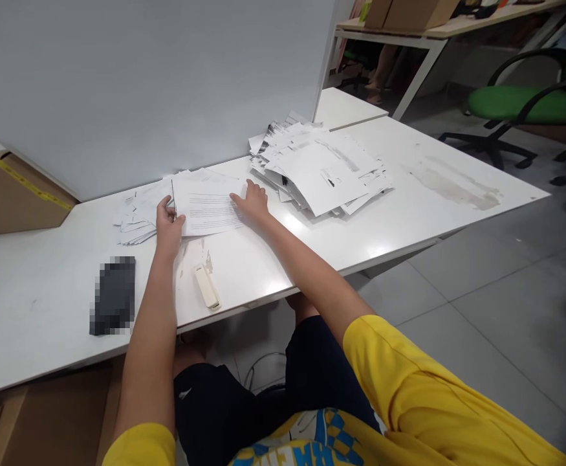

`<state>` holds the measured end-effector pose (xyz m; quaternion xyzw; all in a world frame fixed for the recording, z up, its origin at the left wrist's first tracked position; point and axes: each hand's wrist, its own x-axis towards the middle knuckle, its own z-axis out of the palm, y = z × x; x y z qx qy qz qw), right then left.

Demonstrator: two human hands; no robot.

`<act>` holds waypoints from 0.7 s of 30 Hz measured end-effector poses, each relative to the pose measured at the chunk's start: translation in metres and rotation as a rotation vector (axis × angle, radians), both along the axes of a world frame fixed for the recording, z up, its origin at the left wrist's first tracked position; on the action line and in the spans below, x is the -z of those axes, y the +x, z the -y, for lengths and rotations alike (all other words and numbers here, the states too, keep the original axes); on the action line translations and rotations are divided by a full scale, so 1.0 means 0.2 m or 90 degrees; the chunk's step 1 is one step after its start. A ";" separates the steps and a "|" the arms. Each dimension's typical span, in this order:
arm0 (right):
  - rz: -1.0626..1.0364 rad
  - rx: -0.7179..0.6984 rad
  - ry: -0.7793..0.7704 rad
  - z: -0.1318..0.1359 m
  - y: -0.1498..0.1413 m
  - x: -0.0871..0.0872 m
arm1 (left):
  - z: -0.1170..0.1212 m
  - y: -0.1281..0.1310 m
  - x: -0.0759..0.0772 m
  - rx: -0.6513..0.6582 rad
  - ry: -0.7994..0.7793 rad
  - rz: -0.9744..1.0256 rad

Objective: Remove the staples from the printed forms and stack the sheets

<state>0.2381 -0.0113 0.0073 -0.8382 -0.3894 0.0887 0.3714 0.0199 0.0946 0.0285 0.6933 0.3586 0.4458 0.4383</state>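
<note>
Printed sheets of paper point(209, 207) are held just above the white table, with lines of text facing up. My left hand point(167, 230) grips their left edge, thumb on top and fingers curled behind. At the right edge is my right hand point(253, 202), its thumb lying on the page and its fingers bent at the side. Whether it is one sheet or a thin set, I cannot tell. A cream stapler point(207, 287) lies nearer to me, below the sheets. Fanned papers point(137, 217) lie to the left, partly behind my left hand.
A large untidy pile of papers point(321, 171) sits to the right on the white table point(423, 213). A blurred dark object point(114, 296) lies at left. Behind rises a grey partition point(166, 84). A cardboard box point(21, 194) stands far left, a green chair point(525, 103) at right.
</note>
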 end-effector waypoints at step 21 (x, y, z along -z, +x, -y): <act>-0.198 -0.210 0.191 0.02 -0.04 -0.02 | 0.08 -0.07 -0.13 0.168 -0.070 0.165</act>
